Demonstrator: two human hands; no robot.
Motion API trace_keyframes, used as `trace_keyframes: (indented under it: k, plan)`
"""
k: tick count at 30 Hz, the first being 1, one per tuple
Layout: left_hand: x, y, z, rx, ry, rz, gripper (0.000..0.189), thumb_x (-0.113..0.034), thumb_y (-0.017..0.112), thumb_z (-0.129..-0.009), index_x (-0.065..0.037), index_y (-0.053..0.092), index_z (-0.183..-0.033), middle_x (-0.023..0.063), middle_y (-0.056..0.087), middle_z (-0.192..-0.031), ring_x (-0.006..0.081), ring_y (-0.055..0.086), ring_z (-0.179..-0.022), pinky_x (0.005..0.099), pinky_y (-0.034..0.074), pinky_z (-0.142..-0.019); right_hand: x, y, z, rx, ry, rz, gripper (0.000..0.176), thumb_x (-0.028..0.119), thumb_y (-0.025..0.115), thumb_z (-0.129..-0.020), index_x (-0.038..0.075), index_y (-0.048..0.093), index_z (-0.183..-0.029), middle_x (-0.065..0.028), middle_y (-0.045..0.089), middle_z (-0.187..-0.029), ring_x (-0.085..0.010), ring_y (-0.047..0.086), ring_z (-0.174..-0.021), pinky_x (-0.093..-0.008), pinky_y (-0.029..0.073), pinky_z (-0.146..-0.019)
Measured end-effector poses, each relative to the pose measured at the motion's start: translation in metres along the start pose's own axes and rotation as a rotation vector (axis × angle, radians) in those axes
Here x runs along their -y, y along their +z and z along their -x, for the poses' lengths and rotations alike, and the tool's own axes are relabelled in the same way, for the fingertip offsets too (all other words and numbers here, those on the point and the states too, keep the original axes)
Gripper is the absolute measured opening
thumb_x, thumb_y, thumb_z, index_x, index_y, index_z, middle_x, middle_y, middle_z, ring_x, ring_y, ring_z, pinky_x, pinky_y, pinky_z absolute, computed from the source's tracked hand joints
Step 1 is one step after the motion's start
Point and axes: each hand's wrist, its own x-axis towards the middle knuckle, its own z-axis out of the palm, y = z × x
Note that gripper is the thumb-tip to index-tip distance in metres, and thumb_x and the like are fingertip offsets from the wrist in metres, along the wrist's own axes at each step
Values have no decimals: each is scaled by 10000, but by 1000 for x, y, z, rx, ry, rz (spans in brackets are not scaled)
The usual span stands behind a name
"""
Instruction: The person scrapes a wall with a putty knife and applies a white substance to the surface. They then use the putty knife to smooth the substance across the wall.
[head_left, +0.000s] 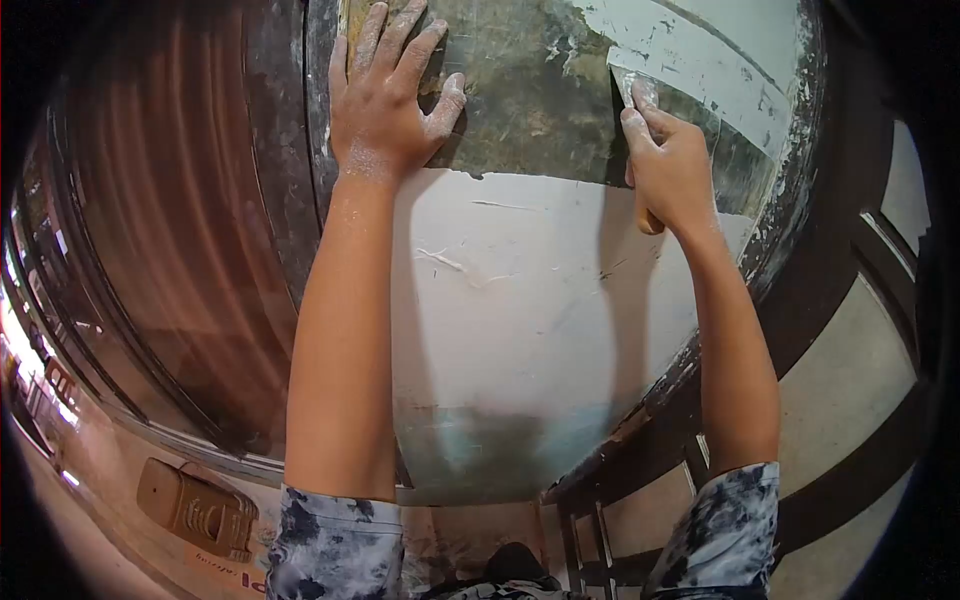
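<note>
My left hand lies on the upper left of a wall panel, its fingers spread and dusted with white. In my right hand is a putty knife, gripped by its brown wooden handle. The blade touches the panel at the lower edge of a white layer near the top. Between my hands the surface is bare, dark and greenish. Below it a smooth white coat with a few ridges and scratches covers the panel, fading to blue-green at the bottom.
A dark frame with flaking paint edges the panel on the right. Brown curtain-like folds show behind a dark frame at the left. On the floor at lower left is a brown plastic object. Dark lattice with pale panels stands right.
</note>
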Motion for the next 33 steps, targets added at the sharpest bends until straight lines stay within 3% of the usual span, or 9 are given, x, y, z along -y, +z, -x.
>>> trace_keyframes:
  k: [5,8,10,15,20,25,27,28,33]
  plan:
    - [-1,-1,0,26,-37,15,643,-330,698,-819,-136,583,-1421,97,443,-1599,316,286,-1544,509,188,-1275,7,1,2,20,35,-45,344,271,591,-1002,-54,688,-945,-168,636,-653,-248,625,-598,-399,490,-644]
    - [2,5,1,-50,76,-165,655,-247,650,-844,-91,528,-1468,112,415,-1619,350,432,-1461,505,337,-1214,7,5,5,-6,28,-25,338,269,590,-1002,-51,692,-964,-169,634,-670,-239,630,-623,-395,491,-656]
    - [6,16,-1,-230,149,50,522,-354,702,-897,-244,604,-1398,-8,505,-1563,301,396,-1489,544,255,-1222,5,7,5,-42,-6,-18,336,266,588,-1003,-50,694,-963,-166,629,-669,-235,623,-623,-395,489,-656]
    - [9,19,1,-225,155,64,519,-344,709,-888,-240,607,-1387,-5,510,-1557,304,401,-1486,547,265,-1217,1,11,0,-51,-55,-44,319,259,593,-997,-41,698,-970,-169,619,-655,-267,557,-579,-421,472,-647]
    - [12,21,-1,-241,181,65,522,-337,707,-887,-237,603,-1389,-3,512,-1554,307,404,-1483,544,269,-1216,-19,10,10,-48,-167,-55,501,235,600,-1005,45,556,-1466,-233,687,-1303,-319,698,-1152,-358,498,-1004]
    - [8,18,0,-220,151,54,518,-334,704,-889,-240,603,-1387,-1,509,-1555,305,397,-1487,536,262,-1221,-20,-13,-2,-156,-287,58,506,222,566,-1037,44,494,-1505,-251,602,-1399,-424,608,-1258,-403,482,-1043]
    - [8,18,1,-216,149,61,516,-328,703,-889,-247,601,-1389,-6,501,-1563,303,392,-1491,539,256,-1223,-24,-26,-17,-172,-272,168,494,220,550,-1044,31,496,-1497,-249,593,-1412,-415,604,-1263,-418,481,-1049]
    - [9,19,3,-208,134,60,515,-325,702,-891,-247,601,-1390,-10,498,-1565,302,389,-1493,540,257,-1223,-34,-22,-25,-271,-442,174,482,219,553,-1039,74,511,-1497,-262,673,-1255,-448,655,-1134,-452,512,-973]
    - [10,21,2,-201,117,70,515,-323,704,-897,-246,597,-1396,-19,492,-1571,297,380,-1499,556,261,-1220,-49,-20,-13,-190,-285,242,322,239,566,-1022,103,669,-1296,-287,681,-894,-496,653,-897,-507,508,-802]
